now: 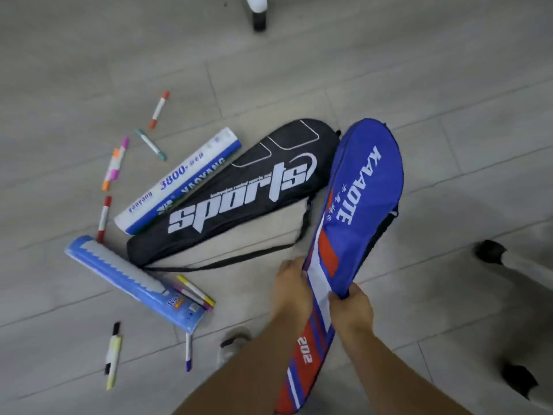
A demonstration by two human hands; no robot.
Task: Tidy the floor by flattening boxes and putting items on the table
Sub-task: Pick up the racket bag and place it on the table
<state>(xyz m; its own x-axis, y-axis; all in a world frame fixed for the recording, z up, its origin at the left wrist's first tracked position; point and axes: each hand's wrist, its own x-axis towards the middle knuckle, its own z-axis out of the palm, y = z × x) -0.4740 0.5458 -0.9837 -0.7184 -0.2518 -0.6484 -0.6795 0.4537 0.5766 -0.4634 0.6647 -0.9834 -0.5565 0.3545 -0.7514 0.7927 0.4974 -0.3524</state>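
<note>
While curled, both hands (291,292) (351,307) grip racket bag (362,205).

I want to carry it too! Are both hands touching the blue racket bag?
Touching. The head view shows the left hand and the right hand both gripping the blue KAOTE racket bag at its narrow part.

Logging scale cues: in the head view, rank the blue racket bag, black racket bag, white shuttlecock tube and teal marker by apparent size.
Largest first:
blue racket bag (held up nearer the camera, so unsure against the black)
black racket bag
white shuttlecock tube
teal marker
</note>
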